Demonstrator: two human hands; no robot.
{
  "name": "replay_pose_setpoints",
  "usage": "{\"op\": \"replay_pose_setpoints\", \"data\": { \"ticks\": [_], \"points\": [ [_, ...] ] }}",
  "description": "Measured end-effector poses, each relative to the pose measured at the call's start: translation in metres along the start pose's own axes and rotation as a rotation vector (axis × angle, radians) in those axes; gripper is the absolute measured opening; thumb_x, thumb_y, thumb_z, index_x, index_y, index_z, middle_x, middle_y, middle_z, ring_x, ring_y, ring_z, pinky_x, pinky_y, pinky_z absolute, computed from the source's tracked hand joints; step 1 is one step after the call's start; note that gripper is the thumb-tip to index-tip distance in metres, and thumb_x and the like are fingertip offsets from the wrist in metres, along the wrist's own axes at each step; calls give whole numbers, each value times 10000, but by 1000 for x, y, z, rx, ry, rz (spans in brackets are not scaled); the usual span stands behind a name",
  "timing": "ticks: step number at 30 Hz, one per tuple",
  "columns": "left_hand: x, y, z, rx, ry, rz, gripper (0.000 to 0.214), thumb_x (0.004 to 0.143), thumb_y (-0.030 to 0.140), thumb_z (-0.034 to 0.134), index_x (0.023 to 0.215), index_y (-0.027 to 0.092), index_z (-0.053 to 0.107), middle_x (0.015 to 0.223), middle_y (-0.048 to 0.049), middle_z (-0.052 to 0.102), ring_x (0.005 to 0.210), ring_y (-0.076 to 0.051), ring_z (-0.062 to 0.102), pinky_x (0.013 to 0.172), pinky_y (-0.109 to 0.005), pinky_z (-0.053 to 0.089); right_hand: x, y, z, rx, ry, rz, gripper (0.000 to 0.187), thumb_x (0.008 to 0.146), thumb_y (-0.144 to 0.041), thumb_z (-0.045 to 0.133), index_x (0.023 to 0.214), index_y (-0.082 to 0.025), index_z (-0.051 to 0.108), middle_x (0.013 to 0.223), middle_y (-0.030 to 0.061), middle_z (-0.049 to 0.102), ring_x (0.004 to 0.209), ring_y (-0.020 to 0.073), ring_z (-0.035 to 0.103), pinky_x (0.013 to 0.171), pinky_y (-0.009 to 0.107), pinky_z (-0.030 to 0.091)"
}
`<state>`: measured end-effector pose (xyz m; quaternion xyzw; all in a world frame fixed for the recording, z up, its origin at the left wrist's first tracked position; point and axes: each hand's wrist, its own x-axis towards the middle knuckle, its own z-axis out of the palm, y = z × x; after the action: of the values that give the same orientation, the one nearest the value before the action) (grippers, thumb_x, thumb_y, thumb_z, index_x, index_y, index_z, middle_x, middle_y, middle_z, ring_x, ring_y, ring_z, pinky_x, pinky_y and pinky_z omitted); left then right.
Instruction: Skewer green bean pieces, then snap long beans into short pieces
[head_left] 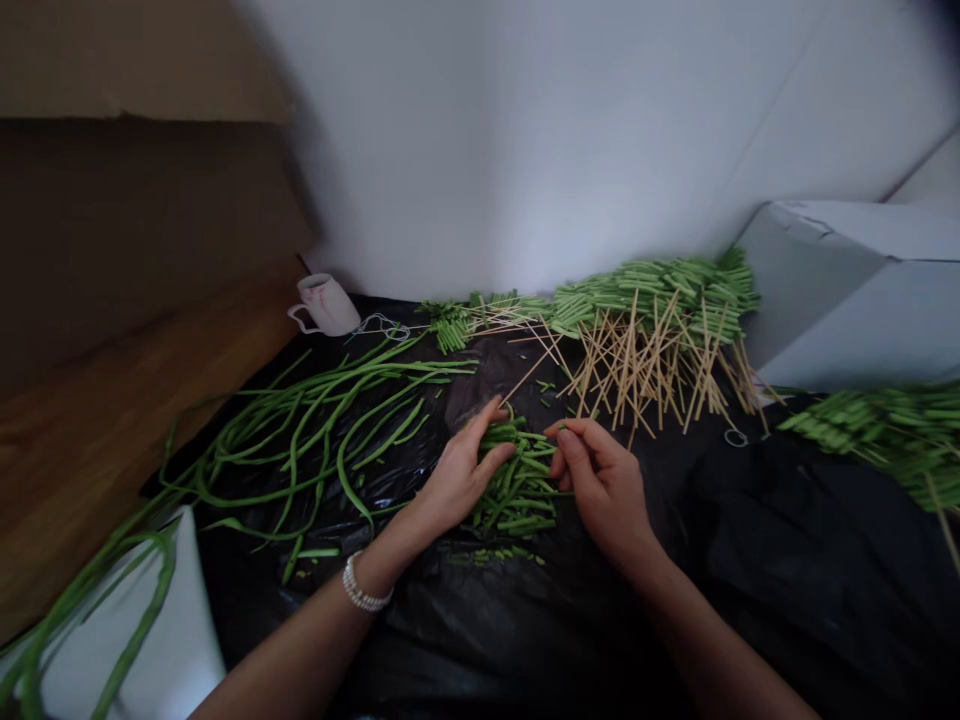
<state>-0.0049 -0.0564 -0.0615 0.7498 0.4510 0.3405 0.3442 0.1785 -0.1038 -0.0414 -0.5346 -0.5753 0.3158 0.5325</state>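
A pile of short cut long bean pieces (517,490) lies on black plastic sheeting (465,640) between my hands. My left hand (461,468), with a beaded bracelet at the wrist, rests against the pile's left side, its fingers stretched and thumb apart. At the pile's right edge, my right hand (604,482) is closed in a pinch, a small green bit of bean showing at the fingertips. Whole long beans (300,430) spread in curves to the left. Behind the right hand, bean pieces threaded on wooden skewers (645,290) are heaped, their bare stick ends crossing toward me.
A white mug (326,305) stands at the back left beside a loop of thin cord (384,326). More skewered beans (892,430) lie at the right, near a white box (855,290). A white wall (510,140) closes off the back; brown cardboard (142,200) rises at the left.
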Motion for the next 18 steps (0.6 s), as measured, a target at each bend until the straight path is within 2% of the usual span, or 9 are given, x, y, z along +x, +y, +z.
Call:
{"op": "replay_pose_setpoints", "data": {
  "ticks": [3,6,8,11,13,15,18],
  "points": [
    [-1,6,-3,-37,-48,12,485,992,376,382,1441,199,421,1286,-84,642,1243,-211,553,1097,-387,379,0,1,-1,-11,-1,-10,216,957,-334,480,946,-193,643,586,-39,587,481,102,523,508,228,415],
    [2,4,-9,10,36,33,436,1005,370,337,1341,180,539,1234,-82,675,1181,-209,600,1058,-380,431,0,3,0,-52,-12,-55,203,953,-308,490,956,-193,657,586,-39,592,495,103,542,524,223,424],
    [7,-5,-16,113,104,60,407,1001,351,349,1271,167,591,1224,-92,677,1169,-216,604,1047,-392,445,0,3,1,-102,-13,-107,194,947,-281,498,960,-188,668,586,-38,597,506,102,556,538,218,430],
    [17,-29,-31,398,195,79,357,971,272,401,1244,153,598,1271,-115,640,1246,-243,537,1084,-438,403,0,2,2,-177,3,-192,180,936,-242,512,958,-178,679,583,-38,606,507,99,566,547,209,435],
    [22,-45,-44,596,208,7,369,937,210,431,1270,133,570,1284,-139,621,1245,-264,528,1072,-455,408,0,2,2,-206,14,-228,176,932,-227,515,952,-174,682,583,-37,612,506,99,572,547,205,437],
    [23,-57,-58,768,216,-132,404,918,166,424,1300,102,537,1309,-173,594,1237,-291,525,1032,-468,432,0,2,3,-218,18,-246,176,931,-219,515,952,-172,683,589,-36,619,504,98,576,545,204,438],
    [21,-65,-76,968,201,-310,427,919,146,377,1316,89,525,1331,-192,572,1206,-338,533,951,-480,471,0,3,3,-228,23,-262,174,930,-208,516,957,-169,684,612,-30,636,514,98,586,554,202,444]
  ]
}}
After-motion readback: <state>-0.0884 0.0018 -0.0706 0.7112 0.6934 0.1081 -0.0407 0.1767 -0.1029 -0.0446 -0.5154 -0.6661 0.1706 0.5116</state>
